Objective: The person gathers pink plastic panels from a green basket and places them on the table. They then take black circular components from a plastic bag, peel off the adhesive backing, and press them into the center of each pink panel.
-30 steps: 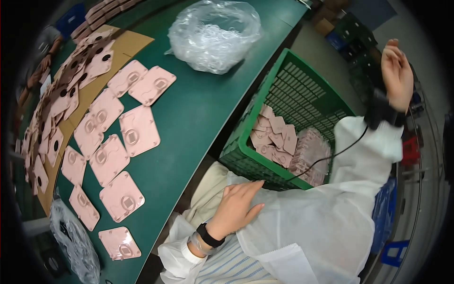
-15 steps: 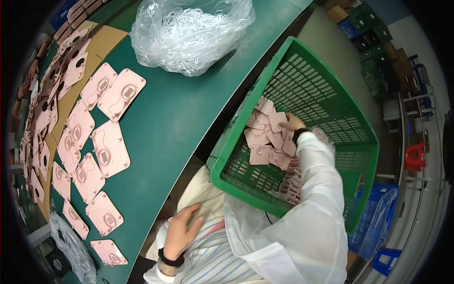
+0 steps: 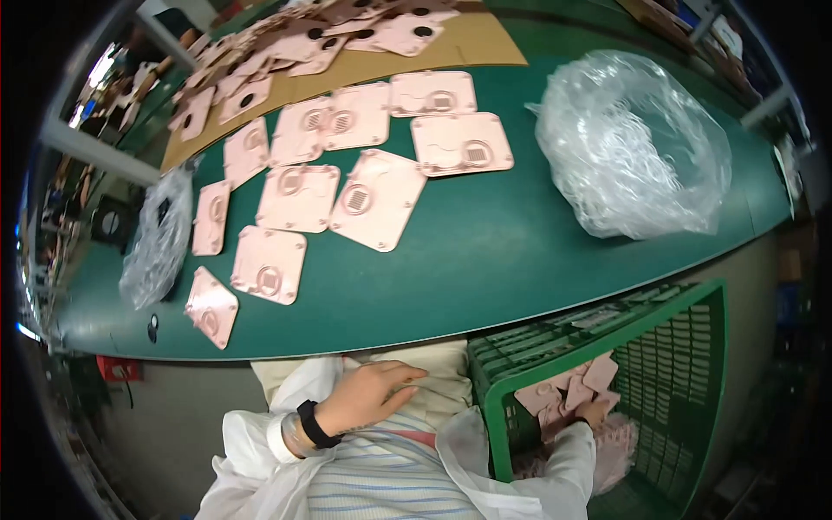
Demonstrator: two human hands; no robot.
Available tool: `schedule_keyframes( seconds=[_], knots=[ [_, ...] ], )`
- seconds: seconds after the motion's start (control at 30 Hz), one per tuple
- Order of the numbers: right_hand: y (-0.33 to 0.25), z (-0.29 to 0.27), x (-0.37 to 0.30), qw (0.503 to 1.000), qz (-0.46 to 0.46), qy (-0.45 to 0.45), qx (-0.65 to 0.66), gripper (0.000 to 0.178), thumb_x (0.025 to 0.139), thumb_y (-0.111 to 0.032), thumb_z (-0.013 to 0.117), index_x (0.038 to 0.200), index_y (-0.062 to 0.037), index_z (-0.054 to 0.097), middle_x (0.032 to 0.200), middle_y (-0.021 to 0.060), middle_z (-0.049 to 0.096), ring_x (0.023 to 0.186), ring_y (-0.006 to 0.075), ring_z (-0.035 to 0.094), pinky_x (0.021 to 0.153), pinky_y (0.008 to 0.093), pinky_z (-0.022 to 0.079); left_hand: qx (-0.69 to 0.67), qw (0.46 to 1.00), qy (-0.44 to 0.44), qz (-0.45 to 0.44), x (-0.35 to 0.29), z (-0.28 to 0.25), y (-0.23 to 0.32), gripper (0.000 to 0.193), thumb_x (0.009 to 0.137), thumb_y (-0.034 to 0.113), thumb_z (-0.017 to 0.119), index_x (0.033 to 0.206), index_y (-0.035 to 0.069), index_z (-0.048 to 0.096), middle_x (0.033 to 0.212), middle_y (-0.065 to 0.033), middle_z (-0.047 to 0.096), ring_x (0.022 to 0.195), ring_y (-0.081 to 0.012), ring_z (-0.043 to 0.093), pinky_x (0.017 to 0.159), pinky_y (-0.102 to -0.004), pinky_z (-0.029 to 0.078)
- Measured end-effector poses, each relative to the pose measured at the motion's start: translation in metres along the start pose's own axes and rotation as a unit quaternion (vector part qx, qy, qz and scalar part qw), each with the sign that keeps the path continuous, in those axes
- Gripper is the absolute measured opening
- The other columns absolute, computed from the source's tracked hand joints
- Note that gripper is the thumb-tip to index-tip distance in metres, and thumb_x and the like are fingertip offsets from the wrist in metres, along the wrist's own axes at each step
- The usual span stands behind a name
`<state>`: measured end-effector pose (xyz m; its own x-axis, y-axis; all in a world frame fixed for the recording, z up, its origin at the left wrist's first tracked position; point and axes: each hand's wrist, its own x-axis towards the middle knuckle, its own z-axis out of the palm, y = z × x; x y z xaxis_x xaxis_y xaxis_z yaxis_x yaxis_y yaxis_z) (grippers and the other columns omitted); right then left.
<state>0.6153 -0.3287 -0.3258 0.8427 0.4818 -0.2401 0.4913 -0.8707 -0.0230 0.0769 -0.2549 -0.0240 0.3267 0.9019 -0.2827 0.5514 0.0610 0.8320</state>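
Observation:
Above my lap, my left hand [image 3: 368,394] holds nothing; its fingers stretch out, apart. My right hand [image 3: 594,411] reaches down into a green slatted crate [image 3: 496,416] at the lower right, among loose pink plastic plates [image 3: 539,396]. Its fingertips are too small and partly hidden to show whether they grip a plate. A clear bag with pinkish contents [image 3: 614,455] lies beside that wrist in the crate. Several similar pink plates, with molded rings and grilles, such as this plate [image 3: 379,208], lie spread across the green table [image 3: 468,277].
A clear plastic bag of white loops [image 3: 633,156] stands on the table at the right. Brown cardboard [image 3: 481,43] at the back bears many pink plates with black discs [image 3: 422,32]. A crumpled clear bag [image 3: 158,238] and a small black ring [image 3: 153,327] lie at the left.
The view has swung left toward the table, so the crate now sits at the lower right. My right hand is still in the crate among the plates; my left hand stays above my lap.

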Motion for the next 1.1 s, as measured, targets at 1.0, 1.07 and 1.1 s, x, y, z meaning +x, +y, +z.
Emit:
schedule_keyframes(
  seconds=[1.0,1.07,1.1],
  knots=[
    [-0.344,-0.304,-0.405,0.479,-0.87,0.096,-0.063,0.039,0.075,-0.007,0.065,0.113,0.0023,0.058,0.121,0.023,0.053,0.107,0.0375,0.057,0.085,0.0414,0.051,-0.08,0.862,0.437,0.242,-0.063,-0.049,-0.043,0.038,0.082,0.015,0.061,0.118,0.003,0.054,0.125,-0.0184,0.05,0.111,-0.035,0.05,0.091,-0.0427,0.04],
    [-0.35,-0.284,-0.409,0.479,-0.867,0.1,-0.099,0.044,0.073,-0.007,0.066,0.115,0.0015,0.056,0.124,0.0221,0.051,0.109,0.0364,0.056,0.083,0.0396,0.051,0.031,0.914,0.35,0.203,-0.061,-0.058,-0.038,0.047,0.083,0.025,0.061,0.123,0.003,0.051,0.134,-0.0186,0.041,0.12,-0.0369,0.041,0.096,-0.0472,0.035],
    [-0.351,-0.284,-0.409,0.477,-0.867,0.099,-0.101,0.044,0.073,-0.007,0.066,0.115,0.0015,0.056,0.124,0.0221,0.051,0.109,0.0364,0.056,0.083,0.0396,0.051,0.085,0.932,0.3,0.182,-0.06,-0.06,-0.037,0.051,0.084,0.03,0.061,0.125,0.003,0.049,0.139,-0.0187,0.037,0.125,-0.0379,0.037,0.099,-0.0494,0.032]
  ],
)
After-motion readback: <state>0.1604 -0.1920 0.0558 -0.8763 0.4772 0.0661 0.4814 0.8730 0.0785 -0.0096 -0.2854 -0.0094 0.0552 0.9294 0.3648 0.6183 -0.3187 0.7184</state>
